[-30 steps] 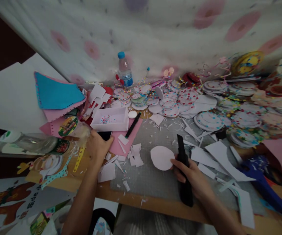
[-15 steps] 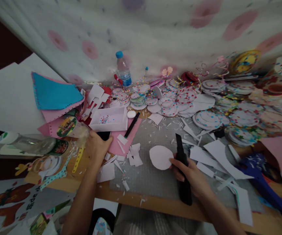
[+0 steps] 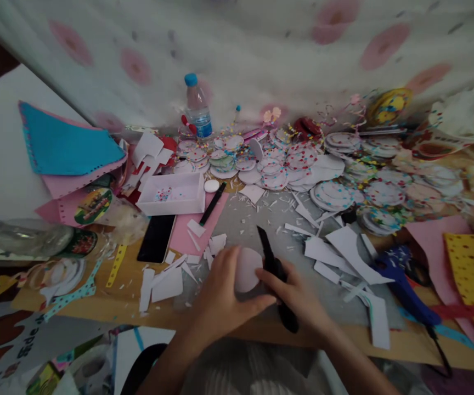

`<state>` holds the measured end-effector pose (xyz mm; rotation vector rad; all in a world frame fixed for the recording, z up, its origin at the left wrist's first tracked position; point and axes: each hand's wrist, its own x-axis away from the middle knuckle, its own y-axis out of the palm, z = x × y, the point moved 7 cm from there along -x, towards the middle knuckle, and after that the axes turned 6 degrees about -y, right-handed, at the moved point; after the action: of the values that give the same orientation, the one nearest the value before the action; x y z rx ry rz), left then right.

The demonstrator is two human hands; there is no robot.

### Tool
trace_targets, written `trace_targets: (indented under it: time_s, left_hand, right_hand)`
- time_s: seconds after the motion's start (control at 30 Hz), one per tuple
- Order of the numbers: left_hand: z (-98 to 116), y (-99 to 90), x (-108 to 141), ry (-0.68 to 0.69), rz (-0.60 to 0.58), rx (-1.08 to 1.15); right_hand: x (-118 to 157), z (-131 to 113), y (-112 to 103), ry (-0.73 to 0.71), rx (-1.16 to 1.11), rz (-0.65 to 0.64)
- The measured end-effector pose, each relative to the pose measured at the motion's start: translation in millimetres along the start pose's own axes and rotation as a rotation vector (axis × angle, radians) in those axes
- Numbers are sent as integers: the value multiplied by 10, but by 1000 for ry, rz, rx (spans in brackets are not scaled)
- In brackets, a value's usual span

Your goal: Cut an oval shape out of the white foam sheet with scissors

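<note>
In the head view a white paper disc (image 3: 248, 269) is held just above the grey cutting mat (image 3: 237, 219). My left hand (image 3: 220, 288) curves around its left side, fingers on the far edge and thumb stretched along the near side. My right hand (image 3: 297, 291) grips a black utility knife (image 3: 273, 264), its dark blade end pointing up and away. The thumb and fingertips of that same hand pinch the disc's right edge. Strips and offcuts of white paper (image 3: 331, 252) lie right of my hands.
Behind stand stacks of decorated paper discs (image 3: 331, 195) and a water bottle (image 3: 198, 109). Left are a white tray (image 3: 171, 206), a black marker (image 3: 213, 204), a phone (image 3: 157, 238) and a larger clear bottle (image 3: 35, 241). A blue glue gun (image 3: 410, 291) lies right, its cord over the table edge.
My left hand has left the phone by the white tray and come right to the disc. My right hand, with knife and disc, has shifted slightly left. The view has turned a little.
</note>
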<state>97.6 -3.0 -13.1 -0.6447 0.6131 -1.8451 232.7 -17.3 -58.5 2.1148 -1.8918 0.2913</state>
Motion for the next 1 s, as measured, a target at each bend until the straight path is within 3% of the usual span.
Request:
trace_targets:
  time_s: [0.1, 0.23, 0.33, 0.53, 0.77, 1.0]
  left_hand:
    - [42, 150, 29, -61, -75, 179]
    - [48, 95, 121, -70, -145, 307]
    - [4, 51, 215, -149, -207, 335]
    - [20, 105, 284, -243, -344, 353]
    - [114, 80, 247, -64, -227, 285]
    - [64, 106, 218, -64, -192, 284]
  right_hand:
    - [122, -83, 83, -36, -12, -109]
    - [261, -176, -70, -181, 59, -105]
    - [369, -236, -167, -297, 342, -90]
    - [597, -416, -10, -516, 826, -219]
    - [629, -492, 20, -596, 1057, -215]
    - [611, -444, -9, -627, 1066, -107]
